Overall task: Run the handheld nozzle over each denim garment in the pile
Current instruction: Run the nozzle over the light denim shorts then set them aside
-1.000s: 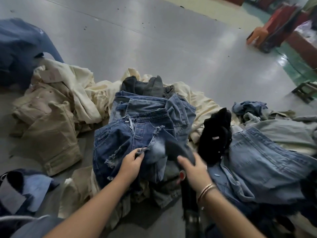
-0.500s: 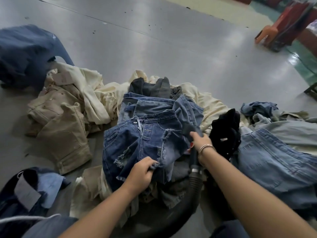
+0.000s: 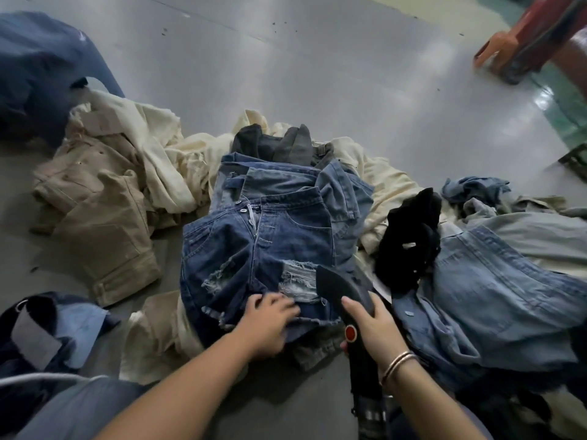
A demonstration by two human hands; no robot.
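A heap of clothes lies loose on the smooth grey floor (image 3: pixel 317 74). The right hand (image 3: pixel 374 328) is wrapped around the black handheld nozzle (image 3: pixel 343 287), whose flat wedge head points away from the wrist and rests on the frayed hem of the dark ripped denim shorts (image 3: pixel 254 249). Just left of it, the left hand (image 3: pixel 270 322) lies with fingers spread flat on the same hem, pressing it down. Beyond both hands are folded blue jeans (image 3: pixel 286 182); right of the right hand, a pale denim piece (image 3: pixel 495 290); far left, stiff khaki shorts (image 3: pixel 101 223).
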